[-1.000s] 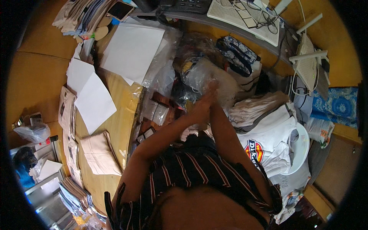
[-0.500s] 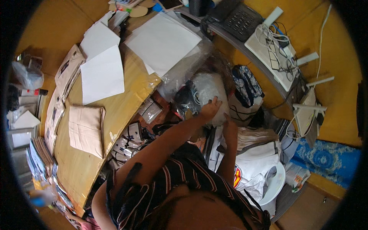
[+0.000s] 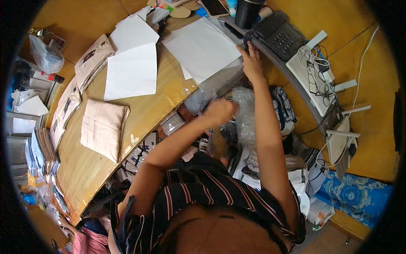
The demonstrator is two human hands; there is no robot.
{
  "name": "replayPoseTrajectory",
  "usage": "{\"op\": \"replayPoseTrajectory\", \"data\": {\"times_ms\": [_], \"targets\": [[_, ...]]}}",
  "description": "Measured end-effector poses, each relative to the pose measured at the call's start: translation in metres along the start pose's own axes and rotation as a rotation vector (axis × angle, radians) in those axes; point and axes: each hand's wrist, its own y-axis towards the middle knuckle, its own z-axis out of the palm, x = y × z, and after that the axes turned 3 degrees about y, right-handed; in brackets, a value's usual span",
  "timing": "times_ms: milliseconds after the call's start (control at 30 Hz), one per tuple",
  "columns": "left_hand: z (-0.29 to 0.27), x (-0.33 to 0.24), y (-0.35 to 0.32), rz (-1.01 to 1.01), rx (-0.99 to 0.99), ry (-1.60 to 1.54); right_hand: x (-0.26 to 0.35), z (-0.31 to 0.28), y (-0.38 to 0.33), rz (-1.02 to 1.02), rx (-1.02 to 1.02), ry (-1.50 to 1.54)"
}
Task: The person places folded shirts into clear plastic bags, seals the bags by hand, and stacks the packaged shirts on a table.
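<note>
On the far side, between rectangular white paper sheets (image 3: 203, 51) and a black push-button phone (image 3: 284, 40), the right hand (image 3: 253, 67) seems to reach, fingers spread; gripping needs them closed. The left hand (image 3: 220, 112) is blurred, fingers unreadable.

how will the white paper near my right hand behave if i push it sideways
The white paper would probably flex easily, since the sheets look thin. The stack may slide apart rather than move as one, because its edges don't line up. It seems unlikely to tip or roll, as it lies flat.
</note>
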Motion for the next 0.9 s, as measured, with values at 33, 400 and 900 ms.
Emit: {"op": "replayPoseTrajectory", "data": {"times_ms": [33,400,900], "targets": [[-0.019,0.021,0.004,-0.117,-0.103,0.136,-0.002,0.001,0.001,0.043,0.103,0.091],[-0.110,0.164,-0.040,-0.457,-0.004,0.425,0.038,0.001,0.004,-0.223,0.354,0.322],[-0.086,0.127,0.030,-0.213,-0.011,0.334,0.047,0.009,-0.009,-0.213,0.465,0.533]]}}
